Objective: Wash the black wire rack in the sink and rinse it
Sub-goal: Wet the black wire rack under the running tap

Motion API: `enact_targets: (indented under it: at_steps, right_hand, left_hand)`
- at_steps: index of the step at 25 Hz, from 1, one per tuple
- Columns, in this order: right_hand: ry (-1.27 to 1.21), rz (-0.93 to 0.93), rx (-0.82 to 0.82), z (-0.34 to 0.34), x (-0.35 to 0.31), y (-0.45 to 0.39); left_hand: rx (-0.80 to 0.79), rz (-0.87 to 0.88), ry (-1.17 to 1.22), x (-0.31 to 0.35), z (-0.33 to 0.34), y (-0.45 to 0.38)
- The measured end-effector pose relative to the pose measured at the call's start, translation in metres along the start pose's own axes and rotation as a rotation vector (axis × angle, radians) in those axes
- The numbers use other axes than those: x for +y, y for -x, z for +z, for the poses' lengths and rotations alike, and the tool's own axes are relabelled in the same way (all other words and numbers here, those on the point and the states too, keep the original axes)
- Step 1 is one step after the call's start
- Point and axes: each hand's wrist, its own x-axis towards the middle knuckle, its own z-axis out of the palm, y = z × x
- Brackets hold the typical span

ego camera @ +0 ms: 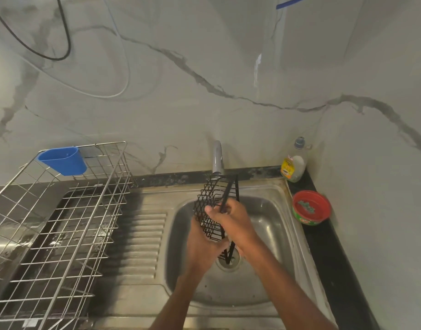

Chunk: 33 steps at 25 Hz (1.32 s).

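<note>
Head view: black diamond-mesh wire rack (210,206) held upright over sink (271,234)

Both forearms run off the bottom edge at 6 o'clock. The left hand (204,244) sits partly behind the black wire rack (210,210), its grip unclear. The steel dish rack (62,222) is cropped at 9 o'clock. The dish-soap bottle (294,163) label is unreadable.

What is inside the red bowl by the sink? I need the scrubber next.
The red bowl on the black counter holds a small green clump, possibly a scrub pad; it is too blurred to tell. Anything beneath the clump is hidden.
</note>
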Motion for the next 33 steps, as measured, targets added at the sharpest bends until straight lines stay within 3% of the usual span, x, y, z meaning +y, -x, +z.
enact_targets:
  at_steps: [1,5,8,10,16,20,27,33]
  right_hand:
    - [0.055,-0.041,-0.023,-0.002,-0.002,-0.002]
    - [0.215,-0.133,0.171,-0.016,-0.004,-0.041]
    - [0.142,-0.035,-0.053,-0.015,-0.009,-0.057]
    - [0.084,0.015,-0.112,-0.016,-0.01,-0.06]
    - [-0.075,0.136,0.08,-0.043,0.003,-0.053]
    - [-0.1,0.129,0.185,-0.06,0.007,-0.044]
    - [-0.181,0.14,0.265,-0.068,0.004,-0.04]
    - [-0.208,0.134,0.159,-0.039,0.005,-0.045]
  left_hand:
    - [0.0,-0.012,-0.015,-0.006,-0.008,-0.001]
    - [0.014,-0.068,-0.03,-0.027,-0.038,-0.001]
    - [-0.025,-0.066,0.026,-0.031,-0.051,-0.006]
    - [-0.058,-0.045,0.058,-0.024,-0.053,-0.012]
    - [-0.198,-0.056,0.074,-0.006,-0.045,-0.031]
    - [-0.3,-0.158,0.011,0.017,-0.03,-0.051]
    - [-0.108,-0.11,-0.059,0.03,-0.017,-0.087]
    - [0.106,-0.135,-0.027,0.015,-0.04,-0.055]
